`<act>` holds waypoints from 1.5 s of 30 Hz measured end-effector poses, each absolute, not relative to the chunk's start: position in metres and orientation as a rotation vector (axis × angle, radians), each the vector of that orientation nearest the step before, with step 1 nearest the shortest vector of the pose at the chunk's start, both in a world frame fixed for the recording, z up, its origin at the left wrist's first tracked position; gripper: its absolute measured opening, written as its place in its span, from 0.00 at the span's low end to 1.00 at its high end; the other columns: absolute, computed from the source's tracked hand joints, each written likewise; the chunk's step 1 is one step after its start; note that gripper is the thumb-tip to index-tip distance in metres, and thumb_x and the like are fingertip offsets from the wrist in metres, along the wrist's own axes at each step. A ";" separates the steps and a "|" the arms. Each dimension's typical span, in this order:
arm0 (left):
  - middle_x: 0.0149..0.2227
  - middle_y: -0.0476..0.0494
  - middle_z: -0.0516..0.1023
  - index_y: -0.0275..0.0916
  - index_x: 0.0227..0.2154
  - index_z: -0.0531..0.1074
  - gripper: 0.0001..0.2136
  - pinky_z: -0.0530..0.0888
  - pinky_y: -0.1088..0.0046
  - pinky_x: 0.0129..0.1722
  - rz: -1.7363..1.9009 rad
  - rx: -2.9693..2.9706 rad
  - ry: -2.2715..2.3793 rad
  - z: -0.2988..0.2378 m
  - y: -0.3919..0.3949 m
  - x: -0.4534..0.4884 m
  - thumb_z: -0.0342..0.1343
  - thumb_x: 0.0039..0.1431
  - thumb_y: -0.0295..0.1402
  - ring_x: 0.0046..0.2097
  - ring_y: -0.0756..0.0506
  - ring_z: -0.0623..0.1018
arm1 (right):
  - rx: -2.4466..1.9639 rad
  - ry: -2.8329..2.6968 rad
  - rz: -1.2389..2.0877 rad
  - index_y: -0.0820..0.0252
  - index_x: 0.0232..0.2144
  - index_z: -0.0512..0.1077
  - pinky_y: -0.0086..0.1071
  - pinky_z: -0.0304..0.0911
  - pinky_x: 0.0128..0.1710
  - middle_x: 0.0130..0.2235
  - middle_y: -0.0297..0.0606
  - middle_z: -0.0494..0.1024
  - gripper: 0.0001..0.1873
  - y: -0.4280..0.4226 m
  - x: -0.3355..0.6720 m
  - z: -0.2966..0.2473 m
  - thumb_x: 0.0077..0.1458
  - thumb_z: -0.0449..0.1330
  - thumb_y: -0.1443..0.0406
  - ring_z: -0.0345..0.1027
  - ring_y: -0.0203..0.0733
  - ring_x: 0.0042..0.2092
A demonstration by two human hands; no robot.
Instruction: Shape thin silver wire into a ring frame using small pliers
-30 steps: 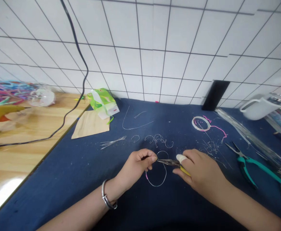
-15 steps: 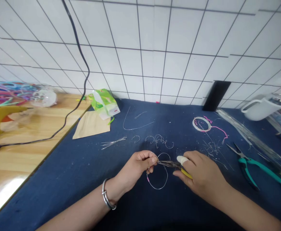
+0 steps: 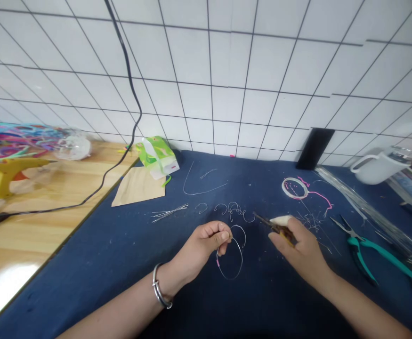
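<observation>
My left hand (image 3: 206,244) pinches a thin wire loop (image 3: 231,261) with a small pink bit on it, held just above the blue cloth (image 3: 96,263). My right hand (image 3: 299,247) grips yellow-handled pliers (image 3: 274,226), their jaws pointing up and left, clear of the loop. A white guard covers that hand's forefinger. Several bent wire pieces (image 3: 232,209) lie just beyond the hands, and a bundle of straight wires (image 3: 168,213) lies to the left.
Teal pliers (image 3: 366,247) lie at the right, near a tape ring (image 3: 294,187) with pink cord. A green-white packet (image 3: 158,155), a paper bag (image 3: 138,186), a yellow glue gun (image 3: 4,170), a black cable (image 3: 121,84) and a white jug (image 3: 378,167) surround the cloth.
My right hand pulled the pliers off the wire loop and swung them up and to the right. My left hand kept the loop, which now hangs lower.
</observation>
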State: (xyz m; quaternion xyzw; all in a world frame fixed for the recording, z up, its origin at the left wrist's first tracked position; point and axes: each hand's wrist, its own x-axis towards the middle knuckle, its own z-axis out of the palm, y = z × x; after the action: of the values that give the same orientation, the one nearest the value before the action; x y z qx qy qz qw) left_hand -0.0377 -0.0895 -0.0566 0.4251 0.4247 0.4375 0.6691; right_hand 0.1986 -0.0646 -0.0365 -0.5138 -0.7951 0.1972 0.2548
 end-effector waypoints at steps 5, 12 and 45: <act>0.21 0.50 0.66 0.34 0.28 0.69 0.07 0.59 0.77 0.25 0.985 0.945 0.883 -0.057 -0.091 -0.038 0.52 0.56 0.33 0.22 0.54 0.64 | -1.169 -2.349 0.704 0.57 0.42 0.65 0.35 0.63 0.39 0.40 0.40 0.68 0.16 -0.067 0.192 -0.045 0.53 0.56 0.57 0.64 0.40 0.39; 0.21 0.51 0.65 0.34 0.29 0.68 0.08 0.58 0.77 0.24 0.925 0.889 0.852 -0.057 -0.092 -0.037 0.53 0.56 0.35 0.21 0.54 0.62 | -1.127 -2.335 0.851 0.58 0.41 0.64 0.34 0.63 0.39 0.38 0.38 0.67 0.15 -0.070 0.188 -0.044 0.53 0.55 0.57 0.63 0.38 0.37; 0.21 0.50 0.67 0.32 0.27 0.69 0.06 0.62 0.77 0.21 0.858 0.576 0.577 -0.056 -0.099 -0.032 0.56 0.54 0.30 0.19 0.55 0.64 | -0.825 -2.399 0.141 0.67 0.47 0.60 0.44 0.62 0.43 0.42 0.47 0.64 0.26 -0.074 0.192 -0.075 0.49 0.60 0.58 0.60 0.47 0.44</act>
State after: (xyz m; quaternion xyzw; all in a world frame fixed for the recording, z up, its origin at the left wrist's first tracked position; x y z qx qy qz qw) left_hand -0.0323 -0.0987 -0.0564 0.2716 0.2719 0.4043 0.8300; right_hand 0.1919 -0.0744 -0.0753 -0.3103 -0.9020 0.0529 0.2956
